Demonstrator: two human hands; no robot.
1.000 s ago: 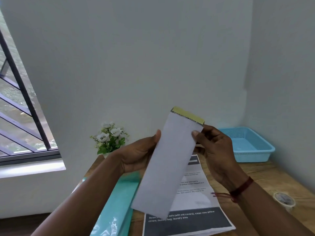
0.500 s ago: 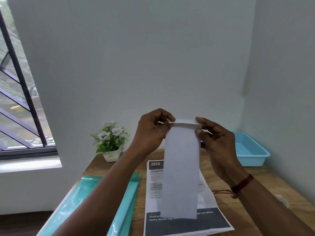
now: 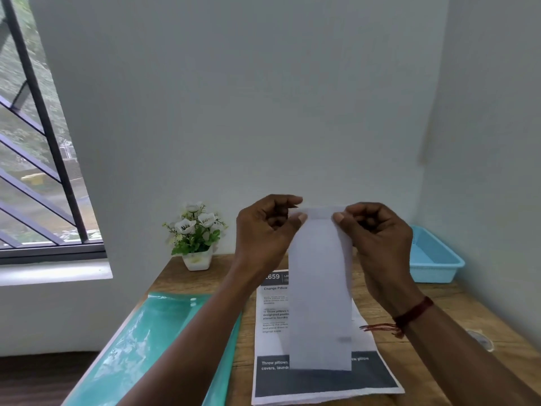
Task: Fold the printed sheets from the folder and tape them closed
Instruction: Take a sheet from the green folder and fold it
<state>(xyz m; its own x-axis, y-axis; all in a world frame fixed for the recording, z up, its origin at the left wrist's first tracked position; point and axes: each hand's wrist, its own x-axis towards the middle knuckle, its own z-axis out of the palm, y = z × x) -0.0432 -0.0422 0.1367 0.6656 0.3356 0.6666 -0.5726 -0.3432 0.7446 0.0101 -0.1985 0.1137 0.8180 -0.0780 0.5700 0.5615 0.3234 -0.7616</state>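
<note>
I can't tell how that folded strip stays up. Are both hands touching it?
Touching. The head view shows the left hand and right hand each pinching a top corner of the strip.

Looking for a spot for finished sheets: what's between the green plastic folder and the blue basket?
In the head view, printed sheets lie flat on the wooden table there.

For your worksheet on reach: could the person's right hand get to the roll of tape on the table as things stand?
Probably yes, but not at once: the right hand is pinching the folded sheet. The tape roll lies uncovered on the table beside that forearm.
</note>
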